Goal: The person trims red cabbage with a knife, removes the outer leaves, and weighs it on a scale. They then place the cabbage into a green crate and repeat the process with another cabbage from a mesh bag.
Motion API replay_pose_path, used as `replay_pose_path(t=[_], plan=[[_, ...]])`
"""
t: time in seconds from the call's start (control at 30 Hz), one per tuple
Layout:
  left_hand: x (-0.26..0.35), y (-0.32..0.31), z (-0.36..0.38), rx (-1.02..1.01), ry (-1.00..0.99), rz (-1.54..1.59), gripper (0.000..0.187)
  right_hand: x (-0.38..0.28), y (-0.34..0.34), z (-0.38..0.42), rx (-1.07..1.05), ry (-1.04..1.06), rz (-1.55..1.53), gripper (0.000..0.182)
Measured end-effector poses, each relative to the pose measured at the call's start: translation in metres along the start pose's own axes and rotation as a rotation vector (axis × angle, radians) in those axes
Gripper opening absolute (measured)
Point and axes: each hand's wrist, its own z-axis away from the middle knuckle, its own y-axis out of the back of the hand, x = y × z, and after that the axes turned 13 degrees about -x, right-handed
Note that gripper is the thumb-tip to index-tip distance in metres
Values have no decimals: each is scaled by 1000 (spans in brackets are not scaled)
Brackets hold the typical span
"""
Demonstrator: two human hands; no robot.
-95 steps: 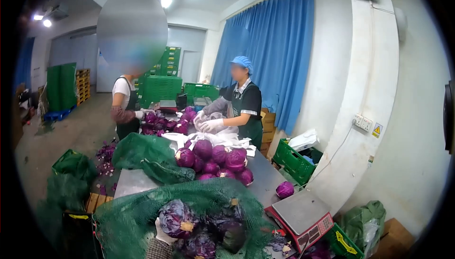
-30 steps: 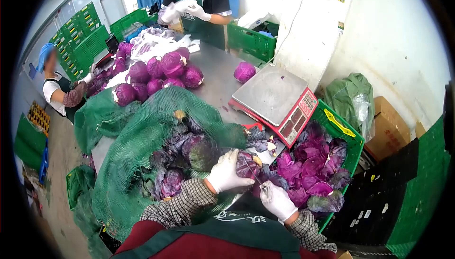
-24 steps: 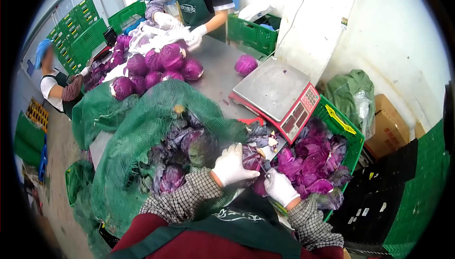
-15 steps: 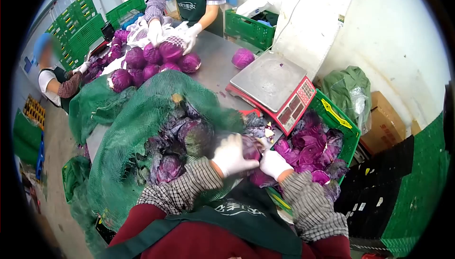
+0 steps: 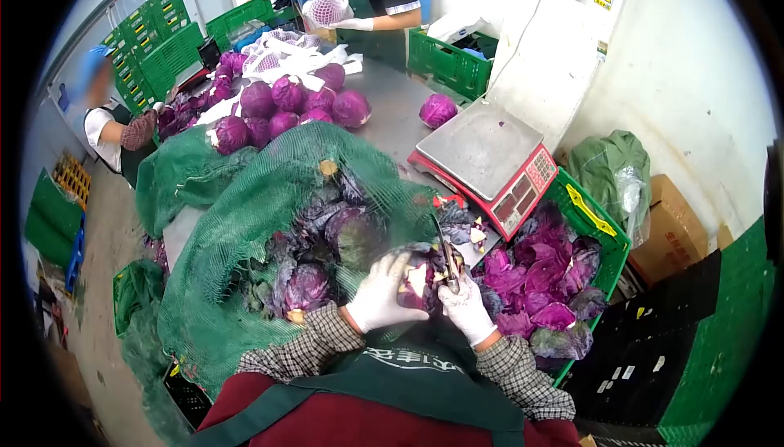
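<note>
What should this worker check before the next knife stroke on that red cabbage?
1. Left hand steadying the red cabbage: ok, gloved and gripping it.
2. Knife firmly held in the right hand: ok, blade pointing up and away.
3. Left fingers clear of the blade: cannot tell, they sit close.
4. Green crate of trimmed leaves has room: ok, not yet full.
5. Scale out of the way: ok, bare and behind.
</note>
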Motion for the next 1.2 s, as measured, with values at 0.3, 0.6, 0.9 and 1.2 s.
replay_pose_path(t=[0.3, 0.6, 0.9, 1.2], plan=[[-17, -13, -2, 120, -62, 151, 103, -91, 60, 30, 717, 131, -243, 22], [11, -15, -20, 97, 36, 33, 103, -82, 82, 63, 334, -299, 230, 29], [33, -28, -28, 123, 50, -164, 98, -35, 5, 12, 114, 276, 1065, 43], [36, -30, -31, 150, 63, -134, 96, -10, 36, -17, 136, -180, 851, 29]])
